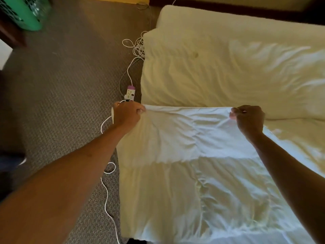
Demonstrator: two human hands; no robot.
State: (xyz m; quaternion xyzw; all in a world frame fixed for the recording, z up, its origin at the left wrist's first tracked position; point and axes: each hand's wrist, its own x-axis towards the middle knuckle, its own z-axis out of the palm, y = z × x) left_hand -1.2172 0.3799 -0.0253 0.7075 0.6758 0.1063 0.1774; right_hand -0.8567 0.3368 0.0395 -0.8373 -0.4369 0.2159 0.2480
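Both fists clamp the blanket's [184, 147] top edge: left hand [127, 113] at its carpet-side corner, right hand [248, 118] along it, below the pillow [219, 67].

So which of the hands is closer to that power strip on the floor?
Left. The left hand grips the comforter right beside the power strip; the right hand grips it far off to the strip's right, over the bed.

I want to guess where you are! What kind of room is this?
Probably a bedroom: the left hand and right hand grip a white duvet, big pillows lie beyond it, and carpet lies alongside.
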